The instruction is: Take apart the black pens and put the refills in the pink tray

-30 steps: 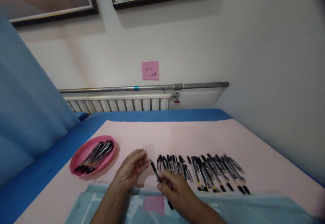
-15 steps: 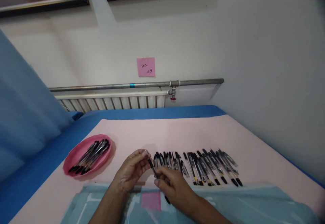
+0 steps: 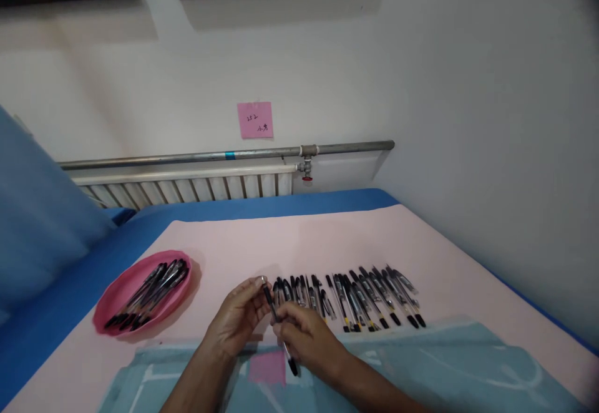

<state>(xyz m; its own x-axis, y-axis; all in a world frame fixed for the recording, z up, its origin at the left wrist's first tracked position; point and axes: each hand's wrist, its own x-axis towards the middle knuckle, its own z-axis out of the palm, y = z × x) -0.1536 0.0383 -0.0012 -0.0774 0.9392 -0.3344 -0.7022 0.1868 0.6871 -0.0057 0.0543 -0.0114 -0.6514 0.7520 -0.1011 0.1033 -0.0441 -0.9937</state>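
Observation:
A slim pen (image 3: 285, 352) with a black grip and a black lower end slants between my hands. My right hand (image 3: 306, 341) is closed around the middle of its barrel. Thumb and forefinger of my left hand (image 3: 241, 316) pinch a small shiny tip (image 3: 263, 279) at the pen's upper end. Whether the tip is fixed to the barrel or loose, I cannot tell. Just beyond my hands lies a row of black and clear pen parts (image 3: 355, 297), several with yellowish ends. A pink oval dish (image 3: 105, 322) at the left holds several black pens (image 3: 150, 294).
Pale pink sheeting (image 3: 224, 244) covers the blue surface (image 3: 281, 204). A teal cloth (image 3: 412, 363) with a pink patch (image 3: 266, 368) lies along the near edge. Behind are a radiator (image 3: 210, 189), a metal pipe (image 3: 187, 160) and a blue curtain (image 3: 42, 226).
The view has shifted, so the scene sits further left. My right hand has moved slightly along the pen, and more of its lower barrel and black end shows. The left pinch stays at the tip.

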